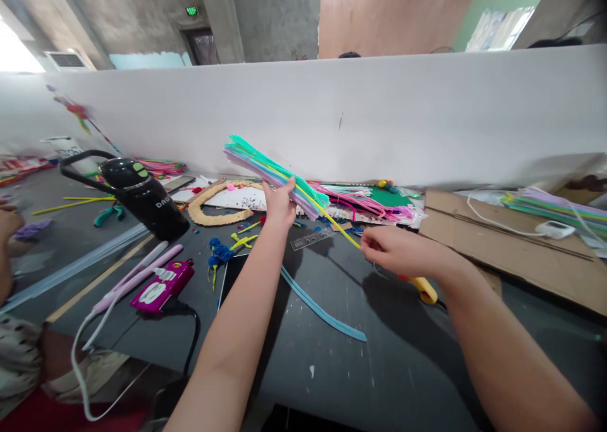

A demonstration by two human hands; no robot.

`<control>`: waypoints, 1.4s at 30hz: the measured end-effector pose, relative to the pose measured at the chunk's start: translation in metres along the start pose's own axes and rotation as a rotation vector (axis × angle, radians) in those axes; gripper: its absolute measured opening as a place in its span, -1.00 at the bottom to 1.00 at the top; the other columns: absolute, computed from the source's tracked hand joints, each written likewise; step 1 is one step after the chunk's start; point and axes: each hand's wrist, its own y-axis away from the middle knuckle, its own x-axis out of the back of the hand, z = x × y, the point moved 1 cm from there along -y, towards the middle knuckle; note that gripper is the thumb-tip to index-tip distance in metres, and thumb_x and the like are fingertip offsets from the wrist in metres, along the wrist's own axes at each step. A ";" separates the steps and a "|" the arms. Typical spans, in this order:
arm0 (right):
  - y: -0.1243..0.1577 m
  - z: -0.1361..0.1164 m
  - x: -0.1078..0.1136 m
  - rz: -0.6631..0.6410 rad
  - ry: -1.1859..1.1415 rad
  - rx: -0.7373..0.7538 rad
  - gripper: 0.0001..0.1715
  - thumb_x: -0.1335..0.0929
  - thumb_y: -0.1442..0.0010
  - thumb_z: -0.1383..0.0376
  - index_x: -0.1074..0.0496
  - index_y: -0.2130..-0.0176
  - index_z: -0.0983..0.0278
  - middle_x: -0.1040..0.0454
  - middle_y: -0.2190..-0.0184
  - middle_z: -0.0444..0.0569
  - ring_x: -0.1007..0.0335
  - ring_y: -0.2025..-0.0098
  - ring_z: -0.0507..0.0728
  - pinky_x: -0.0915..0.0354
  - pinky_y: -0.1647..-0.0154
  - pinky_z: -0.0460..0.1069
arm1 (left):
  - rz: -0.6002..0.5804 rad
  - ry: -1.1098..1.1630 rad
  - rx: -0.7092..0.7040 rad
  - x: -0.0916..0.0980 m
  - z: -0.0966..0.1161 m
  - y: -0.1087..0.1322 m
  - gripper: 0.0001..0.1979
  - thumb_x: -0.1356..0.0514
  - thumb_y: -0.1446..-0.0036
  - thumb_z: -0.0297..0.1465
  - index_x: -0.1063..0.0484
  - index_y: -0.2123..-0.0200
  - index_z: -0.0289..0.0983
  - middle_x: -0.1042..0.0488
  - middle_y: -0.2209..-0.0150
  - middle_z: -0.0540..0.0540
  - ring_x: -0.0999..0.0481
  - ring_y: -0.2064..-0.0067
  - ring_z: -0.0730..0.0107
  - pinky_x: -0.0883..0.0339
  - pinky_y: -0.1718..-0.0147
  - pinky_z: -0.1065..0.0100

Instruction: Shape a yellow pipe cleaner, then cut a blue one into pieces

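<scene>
Above the grey table, my left hand (pixel 281 205) is closed round a bundle of pipe cleaners (pixel 251 160) in green, lilac and other pastel colours. My right hand (pixel 389 248) pinches the end of a yellow pipe cleaner (pixel 345 233), which reaches out of the bundle's lower right end. Behind my right wrist lies a yellow-handled tool (pixel 425 289), mostly hidden. A curved light-blue strip (pixel 327 315) rests on the table below my hands, and a clear ruler (pixel 310 240) lies beyond it.
On the left are a black bottle (pixel 147 198), a pink hair straightener (pixel 135 277), a magenta power block (pixel 165 286) with cords, and green pliers (pixel 109 215). Cardboard (pixel 512 248) lies on the right. A white partition (pixel 379 116) closes off the back. Another person's arm shows at far left.
</scene>
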 end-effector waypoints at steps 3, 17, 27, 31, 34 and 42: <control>0.017 0.010 0.017 -0.103 -0.043 -0.036 -0.81 -0.32 -0.19 0.24 -0.37 0.46 0.18 -0.46 0.52 -0.10 -0.28 0.52 0.07 -0.07 0.57 -0.04 | 0.068 -0.014 -0.015 0.011 0.007 -0.011 -0.35 -0.34 0.08 -0.60 -0.26 -0.05 -0.02 -0.52 0.22 0.06 -0.55 0.24 0.45 -0.47 0.14 0.30; 0.023 0.067 0.060 0.554 0.080 -0.523 -0.88 -0.31 -0.20 0.23 -0.35 0.38 0.21 -0.49 0.45 0.00 -0.29 0.46 0.10 -0.10 0.43 0.02 | 0.260 -0.003 -0.069 0.032 0.016 -0.025 -0.08 -0.31 0.03 -0.58 0.02 -0.27 0.15 -0.50 -0.03 0.02 -0.57 0.16 0.44 -0.46 0.22 0.36; 0.024 0.092 0.061 0.838 -0.195 -0.492 -0.86 -0.27 -0.28 0.22 -0.29 0.22 0.25 -0.46 0.51 0.01 -0.37 0.50 0.08 -0.20 0.41 0.03 | 0.117 -0.141 0.012 0.018 0.003 -0.012 -0.35 -0.46 0.11 -0.36 -0.23 -0.01 0.00 -0.51 0.06 0.01 -0.55 0.18 0.48 -0.44 0.22 0.37; 0.019 0.087 0.059 0.884 -0.279 -0.374 -0.90 -0.28 -0.29 0.24 -0.27 0.24 0.23 -0.43 0.53 -0.08 -0.37 0.53 0.05 -0.24 0.43 0.01 | 0.068 -0.253 0.086 0.012 -0.006 -0.004 -0.45 -0.47 0.13 -0.21 -0.28 0.13 -0.15 -0.51 0.11 -0.07 -0.53 0.18 0.43 -0.46 0.22 0.32; 0.020 0.086 0.059 0.899 -0.338 -0.307 -0.92 -0.28 -0.30 0.26 -0.27 0.24 0.23 -0.42 0.50 -0.10 -0.36 0.53 0.04 -0.26 0.45 0.00 | 0.060 -0.302 0.111 0.010 -0.012 0.001 -0.46 -0.47 0.13 -0.18 -0.30 0.18 -0.21 -0.50 0.14 -0.11 -0.53 0.20 0.40 -0.48 0.22 0.28; 0.022 0.055 0.061 0.868 -0.410 -0.224 -0.92 -0.28 -0.30 0.28 -0.29 0.27 0.23 -0.42 0.51 -0.08 -0.36 0.52 0.04 -0.28 0.48 -0.02 | -0.031 -0.276 0.181 -0.012 -0.043 0.016 -0.46 -0.47 0.12 -0.22 -0.30 0.15 -0.25 -0.49 0.11 -0.19 -0.52 0.16 0.32 -0.52 0.18 0.18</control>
